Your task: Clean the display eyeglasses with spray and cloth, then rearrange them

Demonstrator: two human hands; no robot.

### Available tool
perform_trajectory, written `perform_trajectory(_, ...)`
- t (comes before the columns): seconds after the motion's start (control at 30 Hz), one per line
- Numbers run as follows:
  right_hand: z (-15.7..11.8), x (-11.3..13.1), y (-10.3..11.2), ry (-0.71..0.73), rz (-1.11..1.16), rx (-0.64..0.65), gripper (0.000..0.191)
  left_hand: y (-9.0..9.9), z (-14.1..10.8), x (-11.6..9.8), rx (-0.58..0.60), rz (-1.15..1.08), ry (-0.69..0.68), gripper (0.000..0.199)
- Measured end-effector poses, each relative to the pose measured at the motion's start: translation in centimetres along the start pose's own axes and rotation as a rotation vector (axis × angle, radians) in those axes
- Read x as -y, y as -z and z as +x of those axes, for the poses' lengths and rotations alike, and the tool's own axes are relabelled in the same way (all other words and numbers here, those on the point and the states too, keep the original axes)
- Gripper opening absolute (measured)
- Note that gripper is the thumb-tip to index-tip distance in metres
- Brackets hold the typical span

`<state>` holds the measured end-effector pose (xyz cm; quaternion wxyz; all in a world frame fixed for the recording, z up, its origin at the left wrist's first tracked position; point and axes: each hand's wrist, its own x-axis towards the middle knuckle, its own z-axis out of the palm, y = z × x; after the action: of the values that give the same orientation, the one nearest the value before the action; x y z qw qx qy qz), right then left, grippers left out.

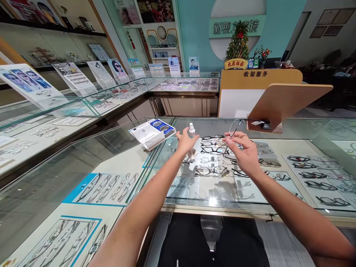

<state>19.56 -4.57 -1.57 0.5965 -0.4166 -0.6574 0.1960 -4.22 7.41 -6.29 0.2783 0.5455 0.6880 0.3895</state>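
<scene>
My right hand (243,150) pinches a pair of thin-rimmed eyeglasses (236,127) between thumb and fingers, raised above the glass counter (214,198). One lens stands upright over the fingertips. My left hand (187,141) reaches to the far part of the counter with its fingers spread about a small white spray bottle (191,130). Whether the fingers touch the bottle, I cannot tell. Between the hands lie several dark-framed eyeglasses (214,150) in rows. A clear-framed pair (211,171) lies closer to me.
A folded leaflet (152,133) stands left of my left hand. Behind my right hand, a slanted wooden board (286,100) rises from the counter. More eyeglasses fill a tray (317,178) at right and the display case (105,187) at left. The cashier desk (260,78) is beyond.
</scene>
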Motion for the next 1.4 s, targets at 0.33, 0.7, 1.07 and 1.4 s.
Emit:
perform_trajectory(0.33,0.0,0.2,0.0,0.011,0.004,0.003,0.019,0.0,2.7,1.2,0.056,0.063,-0.005,0.029)
perform_trajectory(0.7,0.4,0.2,0.2,-0.005,0.023,-0.009,0.020,1.8,0.8,-1.2,0.003,-0.093,-0.183,0.017)
perform_trajectory(1.07,0.5,0.0,0.5,-0.161,0.153,0.136,0.025,3.8,-5.7,-5.6,0.737,-1.008,-0.178,0.035)
perform_trajectory(1.4,0.3,0.0,0.1,-0.225,0.246,0.300,0.030,2.4,-6.6,-5.1,0.747,-0.857,-0.210,0.060)
